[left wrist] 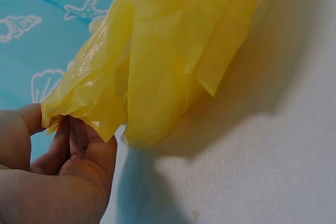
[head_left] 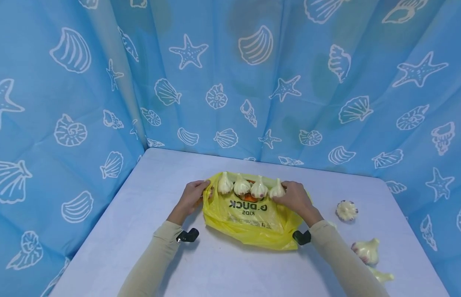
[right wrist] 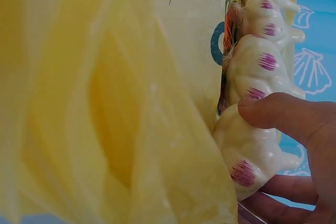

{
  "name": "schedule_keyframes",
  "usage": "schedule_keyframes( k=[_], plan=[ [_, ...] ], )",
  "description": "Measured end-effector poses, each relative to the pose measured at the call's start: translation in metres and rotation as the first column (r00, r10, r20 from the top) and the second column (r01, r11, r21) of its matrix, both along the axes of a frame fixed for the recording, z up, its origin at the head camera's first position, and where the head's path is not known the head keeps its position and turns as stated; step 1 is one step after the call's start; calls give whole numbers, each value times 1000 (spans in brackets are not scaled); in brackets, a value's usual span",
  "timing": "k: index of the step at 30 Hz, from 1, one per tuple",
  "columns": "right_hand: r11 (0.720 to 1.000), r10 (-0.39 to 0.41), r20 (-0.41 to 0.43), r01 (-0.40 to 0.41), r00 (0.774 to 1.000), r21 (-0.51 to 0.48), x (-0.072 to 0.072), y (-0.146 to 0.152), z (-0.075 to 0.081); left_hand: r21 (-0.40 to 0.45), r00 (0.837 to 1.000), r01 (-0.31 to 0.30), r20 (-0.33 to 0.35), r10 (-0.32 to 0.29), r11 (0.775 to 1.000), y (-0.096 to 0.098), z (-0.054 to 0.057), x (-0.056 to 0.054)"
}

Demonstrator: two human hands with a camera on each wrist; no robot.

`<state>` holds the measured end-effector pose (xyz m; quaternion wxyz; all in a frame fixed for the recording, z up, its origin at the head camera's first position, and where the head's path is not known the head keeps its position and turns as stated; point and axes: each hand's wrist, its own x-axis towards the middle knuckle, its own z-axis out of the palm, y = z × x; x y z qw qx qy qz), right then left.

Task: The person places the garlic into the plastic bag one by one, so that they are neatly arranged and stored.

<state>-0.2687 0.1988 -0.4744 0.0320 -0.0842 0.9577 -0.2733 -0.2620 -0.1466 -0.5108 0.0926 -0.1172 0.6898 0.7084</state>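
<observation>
So the yellow bag is spread around the middle of the table, and four garlic bulbs are lined up along its far side, necks pointed toward the table's back edge. Whether they're tucked inside or just laid on top can't really be told. The bag's left end is pinched by the left hand, fingers clamped on thin plastic, probably so the sheet is kept from slumping. The rightmost bulb is gripped by the right hand, thumb on one side and fingers round the other, likely so the row is kept snug. The print is seen backwards, so presumably it's being viewed through the plastic. At least three loose bulbs are left toward the table's right edge. The tabletop is white and finely woven-looking, and it's walled in by a blue curtain covered in white shells and starfish.
</observation>
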Motion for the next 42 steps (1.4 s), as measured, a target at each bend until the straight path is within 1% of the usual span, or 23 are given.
schedule_keyframes(
  k=[10,19,30,35,39,42],
  plan=[
    [1000,-8,-8,8,1000,3,1,-2,-2,-10,1000,-13,8,13,1000,0,2,4],
    [999,6,-41,-5,999,32,3,-3,0,-17,1000,-13,9,13,1000,1,2,3],
    [1000,-4,-59,4,998,-4,3,-3,3,-10,1000,-12,2,12,1000,1,3,1],
    [1000,-8,-71,9,997,9,5,-1,13,-10,1000,-15,11,15,1000,1,3,0],
    [1000,-2,-92,2,996,-2,6,3,27,-10,1000,-14,19,15,1000,1,5,-1],
    [1000,-7,-124,5,992,-18,7,7,39,-12,1000,-10,20,10,1000,1,5,-1]
  ],
)
